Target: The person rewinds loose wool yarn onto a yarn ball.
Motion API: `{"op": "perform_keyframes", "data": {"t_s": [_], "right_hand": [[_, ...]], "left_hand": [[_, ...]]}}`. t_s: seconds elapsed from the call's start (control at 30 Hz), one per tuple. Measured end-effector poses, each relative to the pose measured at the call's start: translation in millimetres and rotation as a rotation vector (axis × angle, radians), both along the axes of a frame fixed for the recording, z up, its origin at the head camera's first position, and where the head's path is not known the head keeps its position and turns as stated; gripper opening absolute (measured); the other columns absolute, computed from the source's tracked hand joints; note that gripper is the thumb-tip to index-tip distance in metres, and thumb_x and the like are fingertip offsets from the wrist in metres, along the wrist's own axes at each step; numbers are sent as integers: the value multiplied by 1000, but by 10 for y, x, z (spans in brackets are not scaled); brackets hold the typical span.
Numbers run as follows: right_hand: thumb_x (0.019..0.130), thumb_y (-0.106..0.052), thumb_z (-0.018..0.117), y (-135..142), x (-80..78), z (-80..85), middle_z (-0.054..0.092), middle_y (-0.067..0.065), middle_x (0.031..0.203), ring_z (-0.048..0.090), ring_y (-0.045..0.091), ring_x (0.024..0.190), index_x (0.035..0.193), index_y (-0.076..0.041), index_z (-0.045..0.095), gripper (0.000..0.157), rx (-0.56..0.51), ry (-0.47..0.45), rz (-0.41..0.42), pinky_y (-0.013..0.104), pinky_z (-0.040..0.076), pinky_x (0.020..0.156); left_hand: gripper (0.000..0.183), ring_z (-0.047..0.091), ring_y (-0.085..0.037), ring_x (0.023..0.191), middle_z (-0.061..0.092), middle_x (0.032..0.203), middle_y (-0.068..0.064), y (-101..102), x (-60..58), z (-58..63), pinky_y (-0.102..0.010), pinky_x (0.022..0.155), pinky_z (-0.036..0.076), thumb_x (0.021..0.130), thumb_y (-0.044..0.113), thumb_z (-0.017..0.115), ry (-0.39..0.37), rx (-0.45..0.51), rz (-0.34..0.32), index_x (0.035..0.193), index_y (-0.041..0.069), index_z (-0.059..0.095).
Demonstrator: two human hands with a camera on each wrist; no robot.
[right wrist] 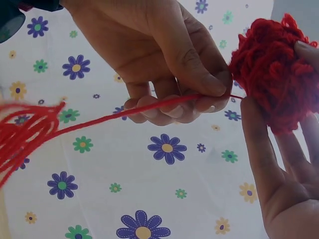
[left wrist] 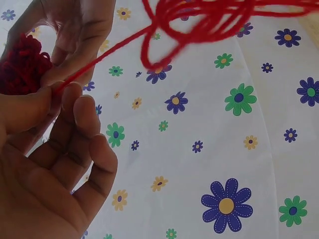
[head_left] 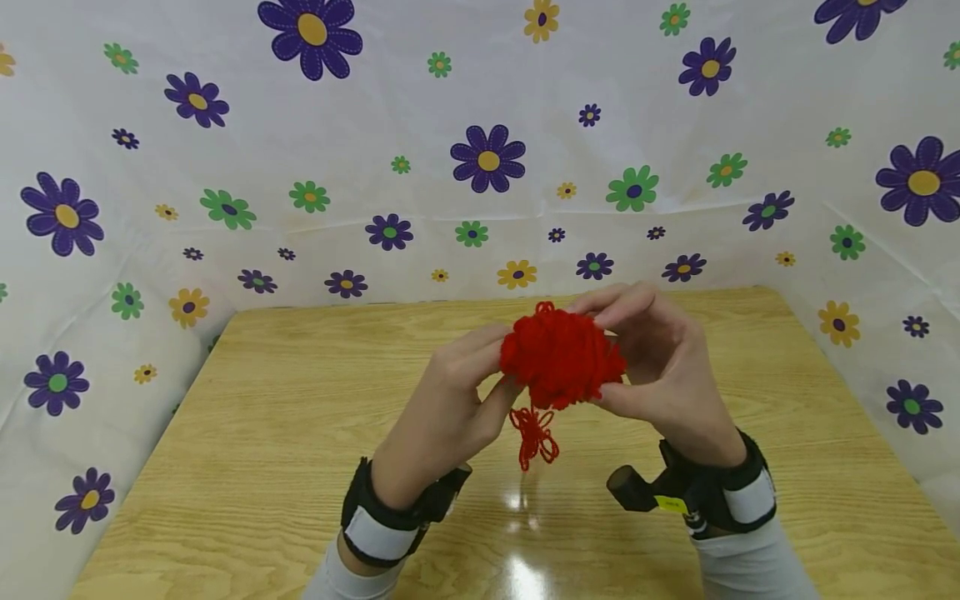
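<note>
Flowered cloth (head_left: 480, 158), white with purple, green and yellow blooms, hangs behind and to both sides of a wooden desk (head_left: 285, 450). Glare spots on the desk near its front edge.

Both hands raised above the desk's middle, holding a red yarn ball (head_left: 561, 358) between them, clear of the wood.

Left hand (head_left: 457, 408): thumb and fingers closed in a pinch on a strand (right wrist: 144, 107) that runs from the ball. Left wrist view shows the strand passing between thumb and fingertips (left wrist: 75, 107), the other fingers loosely curled below. The right wrist view shows the same pinch from beneath, strand taut toward the ball.

Right hand (head_left: 660, 367): fingers curved around the ball's right side, thumb under it, fingertips over the top. Gripping the ball. In the right wrist view the ball (right wrist: 274, 69) sits against the thumb and fingertips, with the palm open behind.

A loose tangle of yarn loops (head_left: 534, 437) hangs below the ball, between the two wrists, above the desk; touching the wood or not, cannot tell. The same loops (left wrist: 199, 20) blur across the top of the left wrist view.

Black and white wrist straps (head_left: 382, 525) on both forearms, white sleeves below.
</note>
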State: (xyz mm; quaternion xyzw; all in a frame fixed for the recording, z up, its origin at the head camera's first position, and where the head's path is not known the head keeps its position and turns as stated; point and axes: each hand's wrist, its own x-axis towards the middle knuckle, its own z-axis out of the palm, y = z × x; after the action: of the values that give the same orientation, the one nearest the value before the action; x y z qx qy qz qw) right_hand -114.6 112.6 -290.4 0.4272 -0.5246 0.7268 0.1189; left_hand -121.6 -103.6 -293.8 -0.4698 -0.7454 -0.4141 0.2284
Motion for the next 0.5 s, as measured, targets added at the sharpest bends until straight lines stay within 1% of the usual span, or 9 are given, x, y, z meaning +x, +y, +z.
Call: {"op": "perform_keyframes", "data": {"t_s": [0.07, 0.17, 0.27, 0.4, 0.5], "right_hand": [[79, -2, 78, -11, -1, 6, 59, 20, 122, 57, 35, 108, 114, -4, 62, 38, -23, 1, -38, 38, 54, 81], [78, -1, 78, -27, -2, 9, 60, 20, 122, 56, 36, 109, 114, -4, 62, 39, -35, -2, -93, 42, 53, 84], [77, 1, 78, -42, -4, 13, 60, 20, 122, 56, 37, 109, 114, -2, 63, 40, -29, -1, -155, 43, 52, 85], [75, 9, 76, -51, -7, 12, 60, 20, 121, 56, 37, 110, 112, 0, 62, 40, -22, 6, -232, 42, 51, 87], [74, 12, 74, -55, -10, 11, 59, 20, 121, 55, 38, 111, 111, 3, 61, 41, -13, 13, -284, 42, 50, 88]], "left_hand": [[27, 63, -17, 99, 68, 107, -9, 5, 1, -3, -25, 89, 48, 87, -5, 67, -3, -13, 10, 113, -1, 68], [27, 62, -16, 96, 67, 108, -9, 8, 7, -3, -23, 86, 49, 87, -5, 66, -8, -32, 25, 114, -1, 67], [24, 61, -14, 92, 67, 106, -8, 13, 17, 1, -21, 83, 50, 87, -3, 66, -2, -47, 42, 111, 0, 68], [22, 61, -14, 96, 66, 110, -9, 26, 29, 16, -22, 87, 48, 87, 1, 69, -3, -67, 58, 109, 0, 69], [19, 60, -12, 94, 66, 108, -7, 25, 32, 20, -21, 86, 48, 87, 1, 69, -5, -85, 70, 106, 1, 70]]}}
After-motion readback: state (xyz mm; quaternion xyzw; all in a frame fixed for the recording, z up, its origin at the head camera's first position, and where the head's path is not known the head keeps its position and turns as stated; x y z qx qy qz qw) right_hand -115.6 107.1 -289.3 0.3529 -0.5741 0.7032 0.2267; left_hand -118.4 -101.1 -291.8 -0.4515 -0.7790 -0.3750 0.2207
